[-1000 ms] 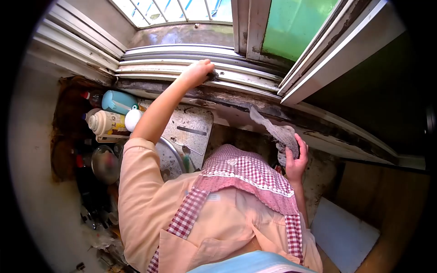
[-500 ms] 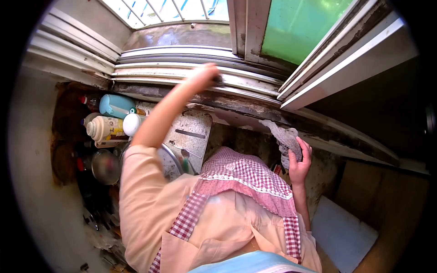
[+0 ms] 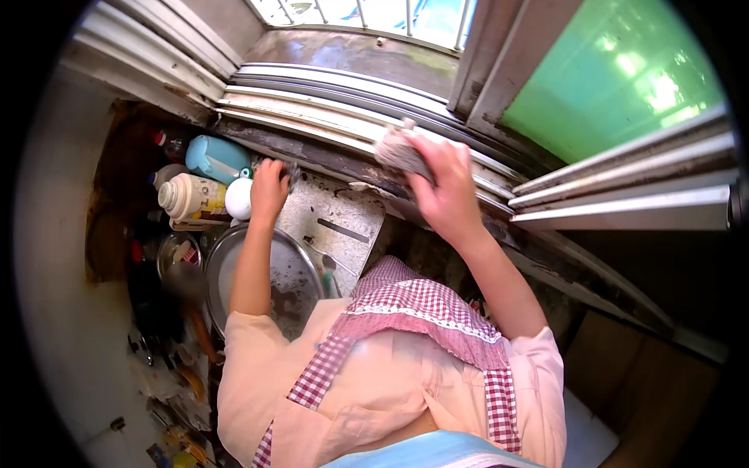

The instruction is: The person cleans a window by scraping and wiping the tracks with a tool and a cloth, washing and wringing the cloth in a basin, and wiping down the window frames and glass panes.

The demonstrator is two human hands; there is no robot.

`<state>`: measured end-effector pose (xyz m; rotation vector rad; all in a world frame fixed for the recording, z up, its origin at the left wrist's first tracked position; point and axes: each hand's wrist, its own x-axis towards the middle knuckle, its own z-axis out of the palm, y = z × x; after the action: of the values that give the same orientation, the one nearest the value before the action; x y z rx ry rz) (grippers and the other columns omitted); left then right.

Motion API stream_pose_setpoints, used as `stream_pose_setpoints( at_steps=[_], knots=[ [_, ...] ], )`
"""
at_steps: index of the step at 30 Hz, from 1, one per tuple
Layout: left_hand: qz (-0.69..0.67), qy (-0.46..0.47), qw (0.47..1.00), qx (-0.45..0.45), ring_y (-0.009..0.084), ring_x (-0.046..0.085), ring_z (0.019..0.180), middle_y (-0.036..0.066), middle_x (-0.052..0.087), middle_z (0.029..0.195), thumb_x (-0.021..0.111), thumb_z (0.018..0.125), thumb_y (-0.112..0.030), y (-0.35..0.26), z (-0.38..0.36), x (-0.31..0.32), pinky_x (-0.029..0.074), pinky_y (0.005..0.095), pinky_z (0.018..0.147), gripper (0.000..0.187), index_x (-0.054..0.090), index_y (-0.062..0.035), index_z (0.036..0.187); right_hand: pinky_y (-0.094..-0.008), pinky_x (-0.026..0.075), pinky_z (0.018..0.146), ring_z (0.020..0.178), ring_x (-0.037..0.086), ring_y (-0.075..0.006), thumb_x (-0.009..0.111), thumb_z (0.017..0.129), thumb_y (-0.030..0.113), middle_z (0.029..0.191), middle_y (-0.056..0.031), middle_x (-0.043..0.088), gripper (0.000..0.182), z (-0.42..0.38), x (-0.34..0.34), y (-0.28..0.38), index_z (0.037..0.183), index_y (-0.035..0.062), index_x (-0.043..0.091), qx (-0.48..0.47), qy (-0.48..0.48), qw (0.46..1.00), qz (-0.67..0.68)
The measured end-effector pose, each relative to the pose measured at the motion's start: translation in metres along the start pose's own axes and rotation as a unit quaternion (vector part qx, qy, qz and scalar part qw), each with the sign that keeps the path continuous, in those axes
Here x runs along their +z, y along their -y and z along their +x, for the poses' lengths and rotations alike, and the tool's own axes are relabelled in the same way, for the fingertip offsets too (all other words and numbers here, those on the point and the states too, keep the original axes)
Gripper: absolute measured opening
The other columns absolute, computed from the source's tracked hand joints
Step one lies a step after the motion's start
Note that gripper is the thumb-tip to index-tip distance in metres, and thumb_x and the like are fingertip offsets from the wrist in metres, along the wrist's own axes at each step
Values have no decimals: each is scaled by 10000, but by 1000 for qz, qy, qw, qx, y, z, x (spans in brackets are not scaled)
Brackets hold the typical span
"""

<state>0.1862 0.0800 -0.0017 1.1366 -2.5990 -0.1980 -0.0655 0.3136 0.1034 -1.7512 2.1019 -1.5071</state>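
Observation:
My right hand [image 3: 449,183] is closed round a bunched grey cloth [image 3: 402,152], at the white window track [image 3: 328,117]. The blurred cloth appears to touch the track or its front edge. My left hand [image 3: 269,191] is lower, over the speckled counter, next to a white round lid [image 3: 239,199]. Its fingers are curled on a small dark grey wad [image 3: 292,176], whose kind I cannot make out. Below that forearm lies a wide round metal tray [image 3: 292,273], wet and spotted inside.
A cream bottle [image 3: 187,196] and a light-blue jug [image 3: 214,158] stand in the left corner. A metal bowl [image 3: 175,253] sits beside the tray. A green-handled brush [image 3: 328,269] lies on the speckled counter [image 3: 343,207]. The sliding window frame [image 3: 624,207] juts out at right.
My left hand has come down from the window track to the counter with the dark wad. My right hand has risen with the grey cloth to the track. The view has shifted.

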Motion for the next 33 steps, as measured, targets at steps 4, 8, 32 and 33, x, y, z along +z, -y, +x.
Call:
stream_pose_setpoints(
  at_steps=[4,8,32,33],
  knots=[
    [142,182,964,-133,351,558,900,161,564,993,705,709,-120,35,-41,23,472,420,795,264,633,-44,951,-407,482,766,1010,474,-293,707,736,229,1140,-60,496,437,12,63,-53,1157,224,588,46,168,950,-260],
    [-212,-84,973,43,299,553,1031,132,580,1111,662,795,-134,-34,-9,16,443,350,878,306,610,-33,1079,-421,484,746,999,481,-306,659,749,212,1097,-89,515,320,13,82,-53,1065,173,625,49,157,952,-258],
    [-334,58,905,256,304,565,990,144,607,1028,534,855,-98,-230,43,61,451,360,866,197,616,1,1005,-390,432,851,976,497,-309,564,769,90,990,-100,573,192,-51,27,-81,946,24,597,78,6,928,-363],
    [-373,20,901,221,323,565,962,138,595,1027,570,843,-105,-229,37,59,458,374,841,185,614,7,982,-387,435,844,976,498,-310,588,757,86,999,-97,575,206,-49,22,-81,955,31,595,89,-4,953,-288]
  ],
)
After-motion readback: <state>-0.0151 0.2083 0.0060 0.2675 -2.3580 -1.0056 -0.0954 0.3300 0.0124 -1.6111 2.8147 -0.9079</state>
